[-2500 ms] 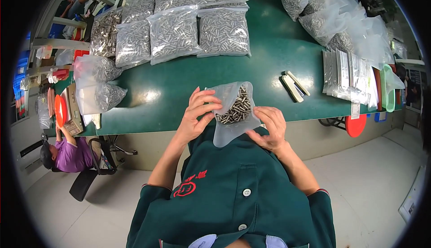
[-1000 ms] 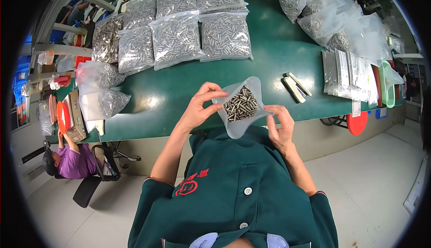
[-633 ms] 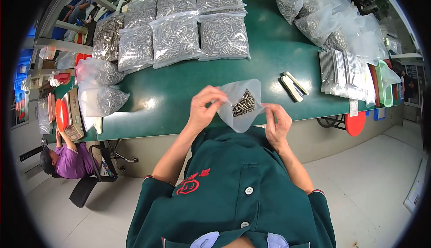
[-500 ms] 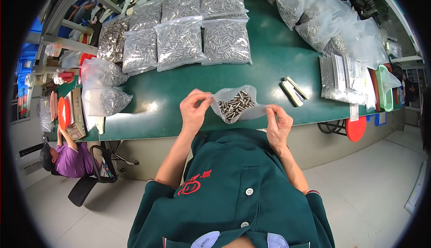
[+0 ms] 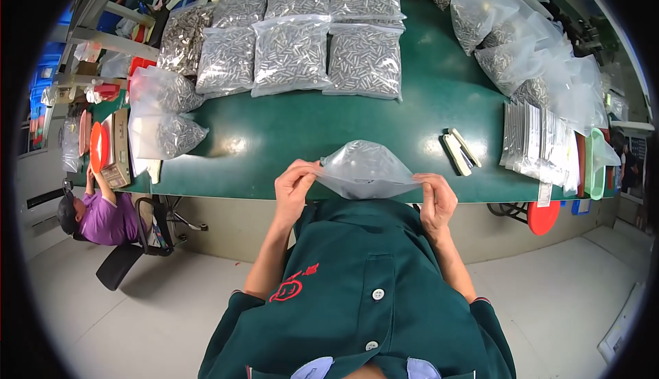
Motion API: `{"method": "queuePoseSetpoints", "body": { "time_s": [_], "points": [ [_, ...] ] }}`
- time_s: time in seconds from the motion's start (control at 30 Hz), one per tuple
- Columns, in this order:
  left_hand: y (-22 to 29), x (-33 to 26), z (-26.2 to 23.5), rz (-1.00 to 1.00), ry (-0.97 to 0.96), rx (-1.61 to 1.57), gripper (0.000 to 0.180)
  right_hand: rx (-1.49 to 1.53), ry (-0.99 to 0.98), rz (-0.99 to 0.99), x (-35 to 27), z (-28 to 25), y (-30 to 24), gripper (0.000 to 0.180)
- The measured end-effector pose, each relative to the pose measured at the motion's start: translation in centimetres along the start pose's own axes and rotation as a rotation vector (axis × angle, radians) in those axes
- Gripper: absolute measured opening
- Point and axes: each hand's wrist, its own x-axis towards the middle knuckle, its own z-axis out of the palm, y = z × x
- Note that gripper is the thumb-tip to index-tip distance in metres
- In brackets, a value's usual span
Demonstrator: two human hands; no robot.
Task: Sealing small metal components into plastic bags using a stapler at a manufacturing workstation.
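A frosted plastic bag (image 5: 367,166) is stretched between my two hands at the near edge of the green table. My left hand (image 5: 295,185) pinches one corner of its mouth, and my right hand (image 5: 436,200) pinches the opposite corner. The mouth is drawn nearly flat, so the small metal pins inside are mostly hidden behind the cloudy plastic. Right of the bag, beyond my right hand, a cream and black stapler (image 5: 459,151) lies on the table.
Several filled clear bags of metal pins (image 5: 292,56) stand in rows at the back. Two pin bags (image 5: 180,137) lie at left, more frosted bags (image 5: 511,63) at far right, near a stack of flat packets (image 5: 539,147). A person in purple (image 5: 110,221) sits at left.
The bag's mouth was gaping with the pins showing; now it is pulled wide and nearly flat. My right hand has moved slightly right. The whole view has shifted a little.
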Motion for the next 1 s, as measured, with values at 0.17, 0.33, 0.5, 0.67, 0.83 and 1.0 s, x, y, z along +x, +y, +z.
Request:
{"method": "queuePoseSetpoints", "body": {
  "time_s": [0.17,0.33,0.5,0.67,0.83,1.0],
  "points": [
    [0.9,0.9,-0.5,0.002,-0.265,0.034,0.047,0.158,-0.188,0.132,-0.1,-0.6,0.5,0.035],
    [2.9,2.3,0.7,0.06,-0.329,0.248,0.063,0.022,-0.395,-0.07,1.1,-0.7,1.8,0.053],
    [11.1,4.4,0.9,0.444,-0.544,0.584,0.048,-0.209,-0.498,-0.222,6.2,-2.9,-5.9,0.051],
    [12.4,6.4,2.0,0.483,-0.949,1.213,0.026,-0.689,-0.782,-0.296,7.7,-3.0,-6.9,0.033],
    [9.8,5.7,0.4,0.405,-1.091,1.208,0.021,-0.603,-0.89,-0.349,5.3,-3.6,-3.8,0.015],
    [9.0,5.8,-1.2,0.896,-1.02,1.188,0.011,-0.64,-0.883,-0.667,5.6,-5.5,-2.4,0.015]
  ]
}}
